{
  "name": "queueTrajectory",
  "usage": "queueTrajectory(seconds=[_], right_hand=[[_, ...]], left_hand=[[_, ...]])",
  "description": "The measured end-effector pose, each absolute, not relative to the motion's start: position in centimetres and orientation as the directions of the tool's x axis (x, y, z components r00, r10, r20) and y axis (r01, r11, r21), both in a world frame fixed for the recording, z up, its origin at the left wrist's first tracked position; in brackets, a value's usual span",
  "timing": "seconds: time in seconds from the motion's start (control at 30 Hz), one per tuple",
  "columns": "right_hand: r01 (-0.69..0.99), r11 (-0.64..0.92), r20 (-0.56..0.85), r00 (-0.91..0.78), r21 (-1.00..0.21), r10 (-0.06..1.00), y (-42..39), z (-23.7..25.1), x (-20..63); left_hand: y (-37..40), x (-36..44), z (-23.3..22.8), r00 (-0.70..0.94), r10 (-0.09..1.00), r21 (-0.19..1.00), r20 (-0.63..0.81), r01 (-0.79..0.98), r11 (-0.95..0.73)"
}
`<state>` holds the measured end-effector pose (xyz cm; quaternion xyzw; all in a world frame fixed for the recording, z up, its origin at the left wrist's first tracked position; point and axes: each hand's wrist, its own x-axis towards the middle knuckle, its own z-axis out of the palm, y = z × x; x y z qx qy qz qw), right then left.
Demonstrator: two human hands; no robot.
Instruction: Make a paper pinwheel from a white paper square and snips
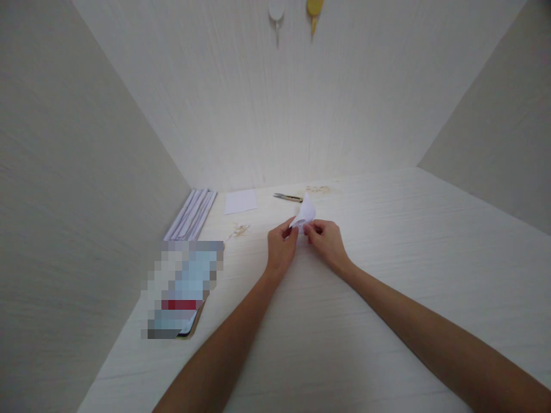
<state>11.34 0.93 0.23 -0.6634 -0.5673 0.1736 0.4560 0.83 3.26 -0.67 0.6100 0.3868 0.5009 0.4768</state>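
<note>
Between my two hands is a small white sheet of paper (307, 210), bent into a curve with one corner pointing up. My left hand (282, 244) pinches its lower left edge between thumb and fingers. On the lower right edge, the thumb and fingertips of my right hand (327, 240) are closed on the same paper. Just behind the paper lies a pair of thread snips (287, 198), blades pointing left. Whether anything small sits inside the paper's curve is too blurred to tell.
Left of my hands are a flat white paper square (240, 202), a little heap of thin tan bits (240, 230), a stack of folded papers (191, 215) and a pixelated phone-like object (187, 289). More tan bits (317, 189) lie near the back wall, which carries two hooks (276, 11).
</note>
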Motion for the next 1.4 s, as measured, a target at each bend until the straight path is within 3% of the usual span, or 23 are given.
queueTrajectory(seconds=[0.57, 0.77, 1.07, 1.4], right_hand=[[0.633, 0.059, 0.297, 0.276, -0.772, 0.914, 0.80, 0.28, 11.20], [0.557, 0.043, 0.232, 0.272, -0.829, 0.934, 0.86, 0.46, 11.42], [0.460, 0.063, 0.243, 0.343, -0.886, 0.907, 1.05, -0.01, 11.57], [0.442, 0.048, 0.206, 0.317, -0.895, 0.926, 1.04, 0.19, 11.45]], left_hand=[[3.11, 0.79, -0.43, 0.162, 0.953, 0.961, 0.257, 0.059, -0.269], [2.92, 0.82, -0.32, 0.198, 0.937, 0.950, 0.287, 0.064, -0.304], [2.78, 0.85, -0.06, 0.211, 0.942, 0.955, 0.260, 0.085, -0.283], [2.87, 0.84, -0.19, 0.208, 0.940, 0.956, 0.270, 0.055, -0.287]])
